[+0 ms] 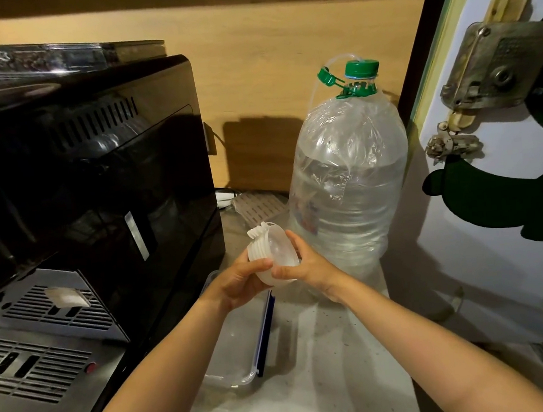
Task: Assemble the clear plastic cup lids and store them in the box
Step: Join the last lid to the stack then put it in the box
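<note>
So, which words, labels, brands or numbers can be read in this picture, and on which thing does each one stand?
No text can be read.
Water bottle: a red and blue label patch low on its side, too blurred to read.
Black machine: no lettering visible.
Stack of lids and clear box: no print visible.

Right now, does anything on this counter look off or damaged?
Yes: the big water bottle looks crumpled and caved in near its shoulder, and a thin tube runs into its green cap. The lids look fine.

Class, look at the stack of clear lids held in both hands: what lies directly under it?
Under the stack of lids sits an open clear box on the counter. The left hand and forearm cover part of the box.
</note>
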The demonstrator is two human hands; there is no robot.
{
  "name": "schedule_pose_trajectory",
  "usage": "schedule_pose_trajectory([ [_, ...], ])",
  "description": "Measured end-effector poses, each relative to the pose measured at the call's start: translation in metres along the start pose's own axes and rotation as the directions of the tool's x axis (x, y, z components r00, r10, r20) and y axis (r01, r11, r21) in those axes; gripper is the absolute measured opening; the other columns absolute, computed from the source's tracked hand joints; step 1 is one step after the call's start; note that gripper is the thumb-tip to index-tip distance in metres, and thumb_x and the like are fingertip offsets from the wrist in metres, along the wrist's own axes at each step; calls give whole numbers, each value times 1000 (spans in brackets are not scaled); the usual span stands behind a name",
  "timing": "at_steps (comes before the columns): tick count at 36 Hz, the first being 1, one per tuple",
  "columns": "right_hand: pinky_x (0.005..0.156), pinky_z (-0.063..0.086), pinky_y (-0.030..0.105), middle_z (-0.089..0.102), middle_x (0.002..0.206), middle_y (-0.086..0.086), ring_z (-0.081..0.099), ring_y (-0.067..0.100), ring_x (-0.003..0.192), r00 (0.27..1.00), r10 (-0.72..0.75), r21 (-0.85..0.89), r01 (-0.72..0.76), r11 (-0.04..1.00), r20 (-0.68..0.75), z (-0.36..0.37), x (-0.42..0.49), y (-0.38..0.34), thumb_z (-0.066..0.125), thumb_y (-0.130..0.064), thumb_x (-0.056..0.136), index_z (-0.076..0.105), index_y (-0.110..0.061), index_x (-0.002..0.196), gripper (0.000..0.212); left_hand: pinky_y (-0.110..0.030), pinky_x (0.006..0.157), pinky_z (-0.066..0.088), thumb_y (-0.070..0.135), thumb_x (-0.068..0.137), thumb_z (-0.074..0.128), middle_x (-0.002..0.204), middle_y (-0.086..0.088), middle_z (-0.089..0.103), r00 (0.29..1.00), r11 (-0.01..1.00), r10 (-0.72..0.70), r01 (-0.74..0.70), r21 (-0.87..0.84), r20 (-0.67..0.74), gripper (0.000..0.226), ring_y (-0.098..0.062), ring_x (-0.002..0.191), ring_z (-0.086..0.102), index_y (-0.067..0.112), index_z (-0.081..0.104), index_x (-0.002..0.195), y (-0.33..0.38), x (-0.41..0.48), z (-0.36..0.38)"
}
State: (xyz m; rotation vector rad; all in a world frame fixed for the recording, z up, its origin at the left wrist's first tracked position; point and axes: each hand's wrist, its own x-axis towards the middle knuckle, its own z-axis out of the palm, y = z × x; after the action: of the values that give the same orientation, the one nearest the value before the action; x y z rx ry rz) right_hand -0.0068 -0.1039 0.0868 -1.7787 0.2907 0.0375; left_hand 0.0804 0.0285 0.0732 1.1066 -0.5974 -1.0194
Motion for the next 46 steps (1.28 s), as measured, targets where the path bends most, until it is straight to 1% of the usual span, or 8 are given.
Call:
schedule_pose_trajectory([
  [12,108,40,42,37,140,1,40,18,128,999,-28,-60,31,998,42,2,11,-2,84,-30,52,21,-22,143,111,-34,75,57,36,44,89,103,-7,63,1000,999,-10,11,51,-14,93,-20,94,64,18,45,123,0,0,-11],
  [20,95,31,22,36,130,-7,34,7,118,994,-45,-204,65,977,100,6,23,-5,81,-19,67,24,-19,142,95,-32,67,57,27,50,78,107,-9,57,985,968,-21,62,244,-168,83,-22,94,61,17,44,126,7,-9,-20],
  [25,106,28,25,28,151,3,27,18,138,990,-45,-256,78,964,131,15,33,-10,83,-17,64,15,-16,146,107,-36,75,54,24,52,76,103,-2,58,965,931,44,55,362,-258,60,-20,95,59,32,51,106,14,-18,-19],
  [29,114,20,33,18,157,9,16,22,145,978,-8,-237,59,970,209,19,39,-13,81,-12,66,-1,-23,148,117,-38,79,53,27,50,75,108,-8,57,940,879,95,75,471,-327,79,-25,99,58,22,45,123,15,-25,-21],
  [33,107,27,30,23,155,9,22,22,142,956,30,-142,12,990,293,18,43,-16,75,-16,68,10,-19,148,104,-33,83,52,28,55,78,108,1,58,927,814,136,97,573,-351,68,-21,103,58,39,46,114,11,-33,-26],
  [40,92,39,21,51,135,5,49,17,120,950,113,-237,-43,971,290,28,53,-9,68,-40,73,45,-14,134,70,-32,101,38,22,65,80,146,-4,29,881,404,164,352,845,-445,108,-21,130,35,18,9,147,-9,-40,-34],
  [43,102,42,32,58,128,7,55,19,115,951,148,-367,-39,929,273,36,54,-1,69,-38,78,53,-13,126,57,-37,104,39,29,67,77,152,-6,21,882,249,117,418,874,-456,106,-26,132,34,20,7,147,-21,-43,-41],
  [46,90,45,26,58,126,13,56,24,111,942,150,-464,6,886,299,44,57,8,66,-25,83,52,-8,126,49,-39,101,40,40,73,69,150,-9,22,892,95,85,436,895,-444,94,-29,131,35,18,12,146,-31,-43,-43],
])
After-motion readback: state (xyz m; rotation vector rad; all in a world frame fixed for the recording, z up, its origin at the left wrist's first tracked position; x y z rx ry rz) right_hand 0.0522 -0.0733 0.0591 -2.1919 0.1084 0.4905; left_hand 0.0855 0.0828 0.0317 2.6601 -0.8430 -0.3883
